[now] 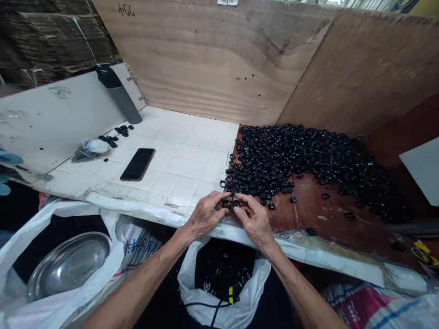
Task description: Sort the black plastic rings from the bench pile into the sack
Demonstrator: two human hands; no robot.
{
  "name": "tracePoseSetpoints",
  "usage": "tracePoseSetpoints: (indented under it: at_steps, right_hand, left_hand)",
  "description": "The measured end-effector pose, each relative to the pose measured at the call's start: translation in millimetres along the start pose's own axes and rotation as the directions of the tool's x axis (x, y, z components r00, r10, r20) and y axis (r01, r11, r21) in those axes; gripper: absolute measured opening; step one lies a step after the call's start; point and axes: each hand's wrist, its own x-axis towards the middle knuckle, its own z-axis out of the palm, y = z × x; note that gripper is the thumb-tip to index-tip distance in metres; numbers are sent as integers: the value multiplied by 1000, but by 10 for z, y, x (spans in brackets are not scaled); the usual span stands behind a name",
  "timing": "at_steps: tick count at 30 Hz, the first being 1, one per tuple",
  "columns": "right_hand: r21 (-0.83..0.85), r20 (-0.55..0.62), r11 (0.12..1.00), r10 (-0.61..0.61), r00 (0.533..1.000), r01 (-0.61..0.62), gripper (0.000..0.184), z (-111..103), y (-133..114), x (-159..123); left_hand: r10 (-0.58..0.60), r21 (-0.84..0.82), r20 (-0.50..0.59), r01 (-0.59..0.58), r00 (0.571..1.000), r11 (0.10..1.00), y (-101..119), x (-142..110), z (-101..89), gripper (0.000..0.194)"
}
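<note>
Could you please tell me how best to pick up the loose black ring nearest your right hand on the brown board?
Probably pinch its outer rim from above with the right hand. The black ring lies flat, slightly apart from the pile of black rings, so the fingers can close across it.

Black rings [295,155] on reddish-brown board [308,205]

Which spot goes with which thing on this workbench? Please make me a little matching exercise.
Things:
1. black phone
2. steel basin
3. heap of black ring-shaped parts
4. grey flask

Places:
A. on the reddish-brown board
B. inside the white bag
C. tilted against the white panel
D. on the white tiles

Pairs: 1-D, 2-B, 3-A, 4-C
</note>
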Motion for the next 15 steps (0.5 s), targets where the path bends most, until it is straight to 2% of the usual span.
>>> tracePoseSetpoints:
  at_steps: [2,4,6,9,13,15]
  right_hand:
    - [-19,0,1000,-8,1000,8,25,17,-32,-18]
    - [-69,8,995,-74,997,75,17,15,-54,-28]
    - [-110,19,982,-151,988,152,17,2,-78,-30]
    - [-121,26,974,-189,982,191,21,-7,-111,-35]
    - [-76,-29,993,-95,995,92,18,28,-108,-75]
    - [-97,-42,992,-86,995,81,12,49,-95,-101]
  left_hand:
    - [-86,-138,8,86,996,987,26,-25,11,45]
    - [-148,-265,10,145,989,953,55,-48,21,40]
    - [-187,-337,2,176,982,925,76,-69,28,33]
    - [-203,-346,-1,190,979,919,82,-104,34,28]
    - [-149,-302,-39,131,988,944,66,-147,39,27]
    - [-112,-252,-74,90,991,963,58,-155,40,25]
